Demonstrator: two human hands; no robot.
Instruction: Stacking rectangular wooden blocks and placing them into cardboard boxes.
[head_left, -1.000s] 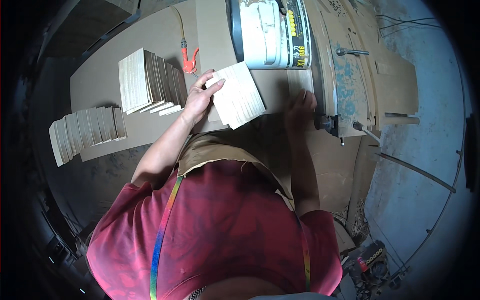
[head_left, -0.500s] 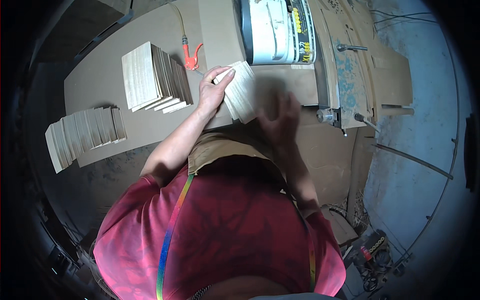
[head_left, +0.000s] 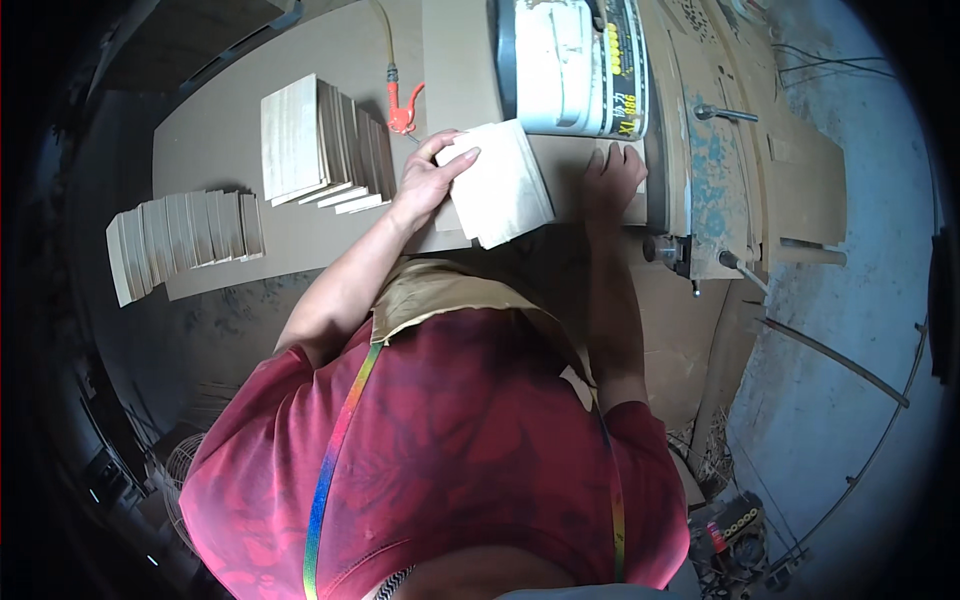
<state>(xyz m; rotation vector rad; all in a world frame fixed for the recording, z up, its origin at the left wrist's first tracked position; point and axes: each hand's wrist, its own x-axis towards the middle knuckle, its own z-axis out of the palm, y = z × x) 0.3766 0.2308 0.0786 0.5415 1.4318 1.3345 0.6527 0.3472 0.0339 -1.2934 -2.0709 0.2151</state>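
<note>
My left hand (head_left: 432, 178) grips a small stack of thin pale wooden boards (head_left: 495, 185), thumb on top and fingers around the left edge. The boards are slightly fanned, and their lower end points toward my apron. Further right, my right hand (head_left: 615, 182) is low over the bench, just below a white bucket (head_left: 568, 70). Its fingers are curled down at a pale strip (head_left: 640, 158) that shows beside them; what lies under the fingertips is hidden.
Left of my hands stands a leaning row of wooden boards (head_left: 290, 140), with another row (head_left: 180, 240) at the bench's left end. A red air blow gun (head_left: 405, 108) on a hose lies behind my left hand. A machine with metal handles (head_left: 710, 180) borders the right side.
My right hand has moved right, away from the boards, to the spot below the bucket. The stack in my left hand now shows its top board turned more squarely upward.
</note>
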